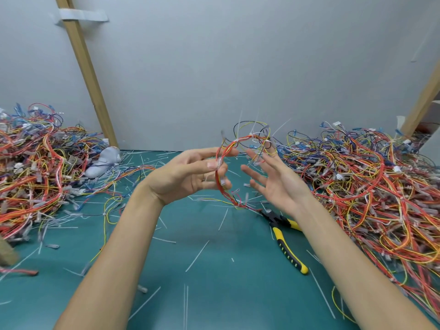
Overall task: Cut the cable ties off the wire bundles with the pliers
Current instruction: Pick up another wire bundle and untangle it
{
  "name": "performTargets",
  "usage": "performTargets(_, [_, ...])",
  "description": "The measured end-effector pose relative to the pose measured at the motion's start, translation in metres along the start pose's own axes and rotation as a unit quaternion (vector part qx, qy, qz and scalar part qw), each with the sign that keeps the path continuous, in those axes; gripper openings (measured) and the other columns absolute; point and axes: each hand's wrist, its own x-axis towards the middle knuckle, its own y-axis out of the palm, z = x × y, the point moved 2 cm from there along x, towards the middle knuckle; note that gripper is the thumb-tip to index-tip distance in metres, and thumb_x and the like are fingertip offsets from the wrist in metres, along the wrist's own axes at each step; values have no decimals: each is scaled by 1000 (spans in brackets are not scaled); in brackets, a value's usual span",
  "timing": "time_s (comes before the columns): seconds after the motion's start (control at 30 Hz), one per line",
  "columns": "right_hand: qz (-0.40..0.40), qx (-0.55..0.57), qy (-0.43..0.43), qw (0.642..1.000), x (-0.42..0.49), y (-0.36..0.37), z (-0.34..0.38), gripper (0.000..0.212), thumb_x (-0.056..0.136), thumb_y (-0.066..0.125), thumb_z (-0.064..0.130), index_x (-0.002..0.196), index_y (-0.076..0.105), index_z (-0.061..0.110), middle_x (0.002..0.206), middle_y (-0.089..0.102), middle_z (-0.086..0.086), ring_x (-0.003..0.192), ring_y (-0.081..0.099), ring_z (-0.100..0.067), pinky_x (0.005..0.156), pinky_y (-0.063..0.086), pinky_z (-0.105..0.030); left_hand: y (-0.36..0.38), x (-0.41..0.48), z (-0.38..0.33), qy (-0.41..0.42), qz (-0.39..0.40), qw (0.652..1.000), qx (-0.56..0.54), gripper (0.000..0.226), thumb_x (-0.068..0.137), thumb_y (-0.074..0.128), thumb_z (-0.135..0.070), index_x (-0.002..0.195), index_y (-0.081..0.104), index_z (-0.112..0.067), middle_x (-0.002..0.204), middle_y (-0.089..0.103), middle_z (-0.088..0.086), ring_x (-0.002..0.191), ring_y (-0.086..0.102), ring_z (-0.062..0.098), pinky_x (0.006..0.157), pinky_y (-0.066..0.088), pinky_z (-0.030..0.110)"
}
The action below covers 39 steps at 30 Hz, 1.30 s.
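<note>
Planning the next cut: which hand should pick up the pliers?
Likely the right hand: it is open, and the pliers lie beside its forearm. The left hand grips the wire bundle.

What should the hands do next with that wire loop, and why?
Probably the right hand should drop to the pliers and pick them up: it is open and empty, the left hand holds the wire bundle, whose white cable ties look uncut, and the pliers lie on the mat.
</note>
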Motion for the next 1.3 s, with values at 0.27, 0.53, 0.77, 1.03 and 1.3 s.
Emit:
performTargets(0.27, [4, -56, -19, 998, 2, 1, 2, 52, 96, 56, 28, 144, 39, 36, 132, 62, 9, 101, 70, -22, 62, 54, -24, 13, 11, -19, 71, -38, 995, -57, 45, 99, 44, -14, 143, 40, -3, 87, 50, -6, 83, 57, 12, 81, 50, 28])
performTargets(0.53, [-6, -156, 85, 984, 3, -9, -19, 42, 98, 53, 28, 139, 47, 20, 139, 56, 8, 107, 68, -27, 85, 54, -38, 0, 17, 1, -18, -238, 944, -228, 18, 91, 57, -15, 99, 67, -3, 93, 73, 6, 88, 72, 20, 70, 58, 29])
performTargets(0.77, [147, -295, 160, 930, -8, -1, -26, 39, 101, 44, 34, 137, 54, 21, 136, 60, 5, 116, 63, -32, 91, 51, -39, -8, 12, 8, -36, -293, 925, -241, 16, 96, 52, -11, 95, 65, -1, 96, 74, 8, 87, 73, 19, 67, 59, 29])
performTargets(1.03, [279, -113, 283, 911, -21, 18, -26, 66, 99, 18, 60, 152, 30, 22, 152, 42, -9, 131, 46, -46, 76, 58, -47, -12, 10, 8, -37, -306, 922, -235, 13, 96, 52, -10, 94, 63, -4, 100, 73, 4, 82, 72, 16, 64, 58, 24])
performTargets(1.3, [349, -31, 299, 888, -30, 40, -29, 80, 93, 12, 69, 156, 19, 20, 160, 25, -11, 141, 25, -51, 85, 54, -52, -15, 8, 9, -44, -313, 930, -187, 29, 96, 53, -16, 123, 54, -4, 103, 73, 1, 78, 72, 12, 61, 56, 22])
